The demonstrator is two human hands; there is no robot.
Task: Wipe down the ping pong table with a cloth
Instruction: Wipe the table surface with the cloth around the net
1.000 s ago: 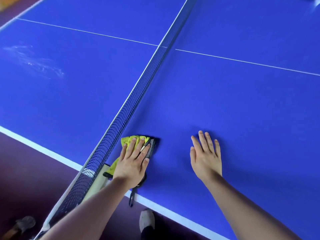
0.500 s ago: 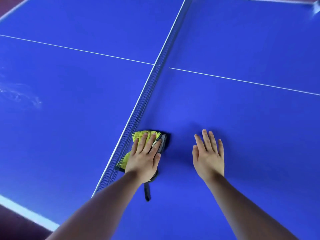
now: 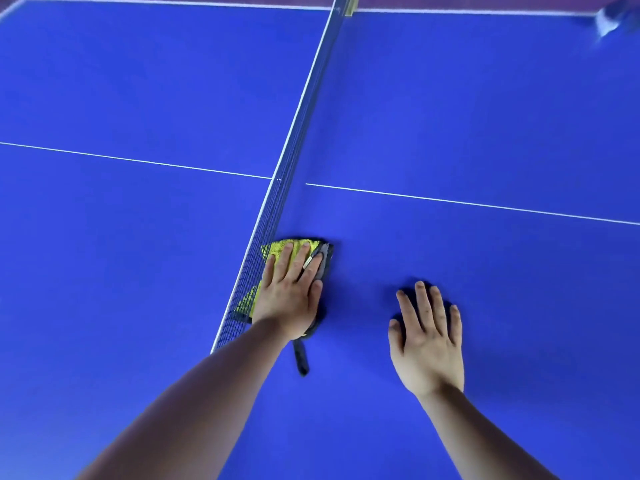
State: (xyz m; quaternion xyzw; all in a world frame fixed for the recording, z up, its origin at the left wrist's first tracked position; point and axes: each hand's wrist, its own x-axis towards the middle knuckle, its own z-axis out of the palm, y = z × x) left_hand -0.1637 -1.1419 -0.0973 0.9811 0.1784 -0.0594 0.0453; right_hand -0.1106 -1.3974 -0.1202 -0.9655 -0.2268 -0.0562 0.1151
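Note:
A yellow cloth (image 3: 281, 247) with a dark grey edge and a trailing dark strap lies on the blue ping pong table (image 3: 450, 126), right against the net (image 3: 294, 133). My left hand (image 3: 289, 292) presses flat on the cloth with straight fingers. Most of the cloth is hidden under the palm. To the right, my right hand (image 3: 427, 341) rests flat on the bare table surface with its fingers spread, a hand's width away from the cloth.
The net runs from the lower middle up to the far edge, splitting the table into left and right halves. A white centre line (image 3: 485, 204) crosses both halves. The far table edge (image 3: 173, 2) shows at the top.
My left hand has pushed the cloth farther along the net, away from the near table edge. My right hand has moved forward with it. The near edge and floor have left the view.

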